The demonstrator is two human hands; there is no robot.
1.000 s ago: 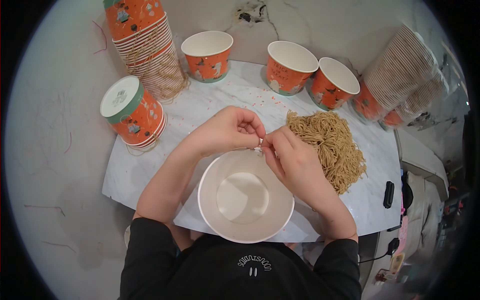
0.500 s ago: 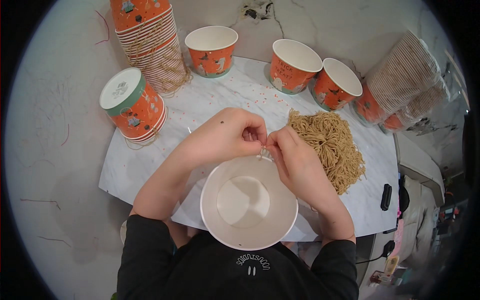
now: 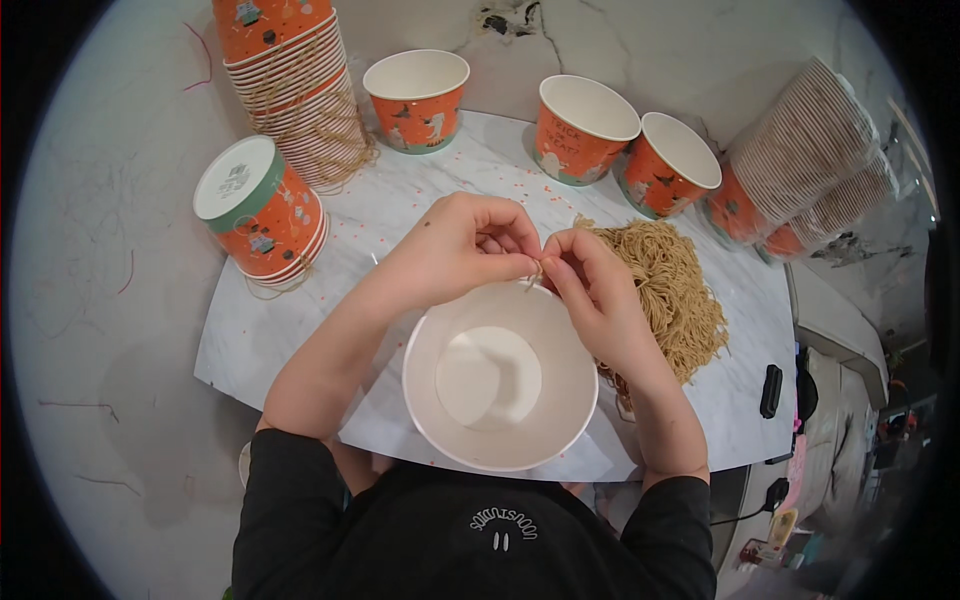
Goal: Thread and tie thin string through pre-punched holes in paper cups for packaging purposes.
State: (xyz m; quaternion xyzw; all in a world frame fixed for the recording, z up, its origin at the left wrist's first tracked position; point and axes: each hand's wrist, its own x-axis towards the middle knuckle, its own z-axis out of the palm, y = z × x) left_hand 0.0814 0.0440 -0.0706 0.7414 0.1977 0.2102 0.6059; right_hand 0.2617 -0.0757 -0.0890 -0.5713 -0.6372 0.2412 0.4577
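A: What have my hands got?

B: My left hand (image 3: 470, 245) and right hand (image 3: 600, 290) both pinch a short bit of string (image 3: 535, 275), fingertips almost touching, just above the far rim of the big paper cup (image 3: 500, 385).

A: How do you expect it to handle?

B: I judge the string light and limp, easy to lose, so I'd hold it right at its ends. The cup looks light and fairly stiff, though its wall could dent if squeezed; I'd steady it by the rolled rim.

A: And room?

B: In my view its near rim reaches the front edge of the table (image 3: 720, 420), close to the black shirt (image 3: 440, 540); I can't tell what its base rests on. The string pile (image 3: 675, 300) crowds my right hand. Beyond my left hand I see open tabletop, up to the upturned cup (image 3: 262, 215).
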